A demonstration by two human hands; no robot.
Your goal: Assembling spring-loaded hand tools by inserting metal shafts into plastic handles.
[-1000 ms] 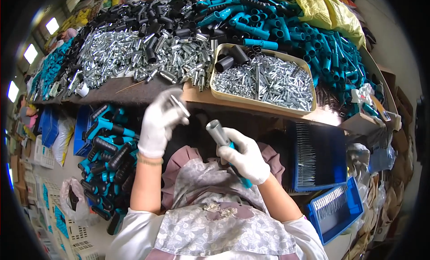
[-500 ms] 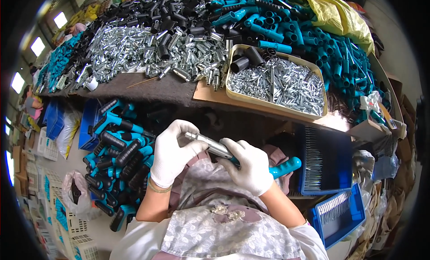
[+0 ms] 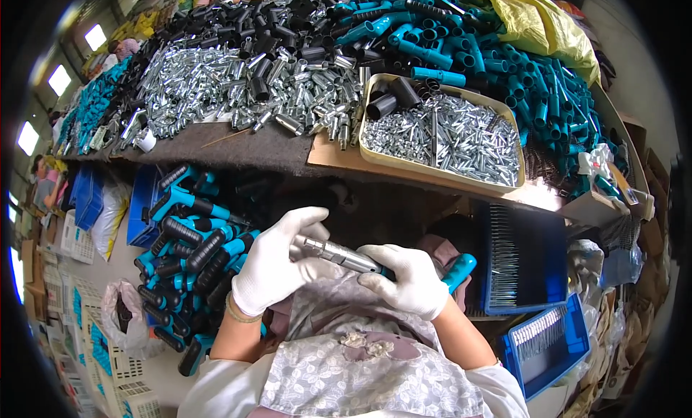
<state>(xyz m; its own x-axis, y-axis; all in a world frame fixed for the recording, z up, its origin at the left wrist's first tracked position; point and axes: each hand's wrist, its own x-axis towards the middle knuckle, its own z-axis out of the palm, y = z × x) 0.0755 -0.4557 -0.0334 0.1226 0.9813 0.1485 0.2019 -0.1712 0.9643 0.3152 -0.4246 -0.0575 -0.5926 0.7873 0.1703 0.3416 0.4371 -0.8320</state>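
In front of my apron I have a tool with a silvery stepped metal shaft (image 3: 346, 256) and a teal handle (image 3: 459, 271). My right hand (image 3: 412, 279), in a white glove, is wrapped round its middle, hiding where shaft and handle meet. At the shaft's free end is my left hand (image 3: 275, 263), also gloved in white. Its index finger and thumb are spread apart, with the shaft's tip between them. Whether its hidden fingers touch the metal I cannot tell.
Across the bench lie heaps of metal parts (image 3: 189, 83), black sleeves (image 3: 281, 39) and teal handles (image 3: 436, 50). A cream tray (image 3: 440, 166) holds small metal pieces. Teal-and-black tools (image 3: 194, 248) are piled at left. Blue bins (image 3: 546, 364) with metal rods stand at right.
My left hand has loosened from a pinch on the shaft, its finger and thumb now apart. The tool and both hands have come slightly lower, the handle shifting a little left.
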